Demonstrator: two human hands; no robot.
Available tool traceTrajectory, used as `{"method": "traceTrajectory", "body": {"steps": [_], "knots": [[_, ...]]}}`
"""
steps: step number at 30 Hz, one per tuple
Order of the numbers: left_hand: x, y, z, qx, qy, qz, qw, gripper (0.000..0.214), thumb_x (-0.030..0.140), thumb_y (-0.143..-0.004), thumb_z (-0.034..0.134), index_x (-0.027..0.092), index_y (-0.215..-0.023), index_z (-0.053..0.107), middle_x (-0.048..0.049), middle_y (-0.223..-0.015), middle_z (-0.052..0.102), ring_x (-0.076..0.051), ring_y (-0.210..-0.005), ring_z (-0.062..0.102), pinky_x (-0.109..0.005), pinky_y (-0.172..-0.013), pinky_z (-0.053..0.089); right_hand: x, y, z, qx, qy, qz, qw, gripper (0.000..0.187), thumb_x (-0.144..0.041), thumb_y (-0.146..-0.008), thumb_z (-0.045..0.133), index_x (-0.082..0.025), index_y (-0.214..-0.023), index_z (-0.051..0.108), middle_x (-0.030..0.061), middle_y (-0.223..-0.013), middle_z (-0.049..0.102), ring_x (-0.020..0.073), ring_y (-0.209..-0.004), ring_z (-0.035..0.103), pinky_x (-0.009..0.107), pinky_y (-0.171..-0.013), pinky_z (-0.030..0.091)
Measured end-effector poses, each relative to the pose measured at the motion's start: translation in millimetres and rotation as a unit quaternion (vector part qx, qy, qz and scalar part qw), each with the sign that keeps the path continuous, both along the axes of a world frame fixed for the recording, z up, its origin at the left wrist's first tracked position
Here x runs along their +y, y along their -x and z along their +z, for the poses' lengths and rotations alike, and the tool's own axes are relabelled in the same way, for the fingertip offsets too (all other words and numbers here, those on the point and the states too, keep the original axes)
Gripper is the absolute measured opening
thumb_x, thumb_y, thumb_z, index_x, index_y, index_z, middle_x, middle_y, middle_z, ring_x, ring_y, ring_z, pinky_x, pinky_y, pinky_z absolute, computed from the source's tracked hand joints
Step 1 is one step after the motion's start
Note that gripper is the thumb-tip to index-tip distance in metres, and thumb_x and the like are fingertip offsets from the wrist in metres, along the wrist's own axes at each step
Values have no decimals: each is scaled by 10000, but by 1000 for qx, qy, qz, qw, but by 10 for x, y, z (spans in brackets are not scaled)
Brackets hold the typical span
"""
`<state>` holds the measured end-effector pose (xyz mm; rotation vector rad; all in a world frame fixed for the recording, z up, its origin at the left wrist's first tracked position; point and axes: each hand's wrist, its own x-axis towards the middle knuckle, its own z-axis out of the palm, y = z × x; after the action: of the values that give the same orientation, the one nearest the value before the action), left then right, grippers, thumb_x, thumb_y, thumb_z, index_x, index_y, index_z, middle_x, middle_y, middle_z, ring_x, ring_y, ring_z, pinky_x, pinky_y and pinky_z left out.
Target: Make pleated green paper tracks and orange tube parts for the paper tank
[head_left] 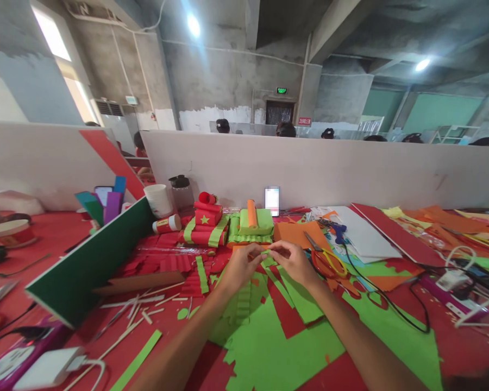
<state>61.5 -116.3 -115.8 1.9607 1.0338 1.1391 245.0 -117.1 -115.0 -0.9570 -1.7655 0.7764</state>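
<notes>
My left hand (pixel 242 266) and my right hand (pixel 295 265) meet at the middle of the table, fingertips pinched together. Between them is a small piece of green paper (pixel 265 253); its exact shape is mostly hidden by the fingers. Below my hands lie cut green strips and a large green sheet (pixel 277 353) with ragged edges. Just beyond stands a green paper model (pixel 256 222) with an orange roll (pixel 251 213) on top. To its left is a red paper model (pixel 207 218) with a yellow star and green bands. Scissors (pixel 330 263) with yellow and orange handles lie right of my right hand.
A green board (pixel 93 266) stands upright at left, near a paper cup (pixel 158 200). A phone (pixel 272 201) leans on the white partition (pixel 330 168). A blue glue gun (pixel 339 233) trails a black cable at right. Power strips (pixel 452 301) lie at both sides.
</notes>
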Motion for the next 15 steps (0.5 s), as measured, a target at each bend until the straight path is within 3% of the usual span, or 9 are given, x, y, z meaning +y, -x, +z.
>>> {"method": "traceTrajectory", "body": {"steps": [6,15], "knots": [[31,-4,-13,-73,65,-34,995,276,373,-811,633,130,-932,680,-79,-850,713,-193,-761,643,-275,-686,495,3,-8,-3,16,13,0,1000,184,-312,-829,608,-185,-944,675,42,-844,697,176,-749,646,274,-691,510],[10,-10,6,-89,77,-37,992,247,368,-804,640,128,-851,673,-48,-756,685,-155,-670,597,-234,-602,444,6,-3,0,22,22,4,1000,161,-304,-814,613,-182,-900,675,35,-805,689,168,-720,635,266,-672,505]]}}
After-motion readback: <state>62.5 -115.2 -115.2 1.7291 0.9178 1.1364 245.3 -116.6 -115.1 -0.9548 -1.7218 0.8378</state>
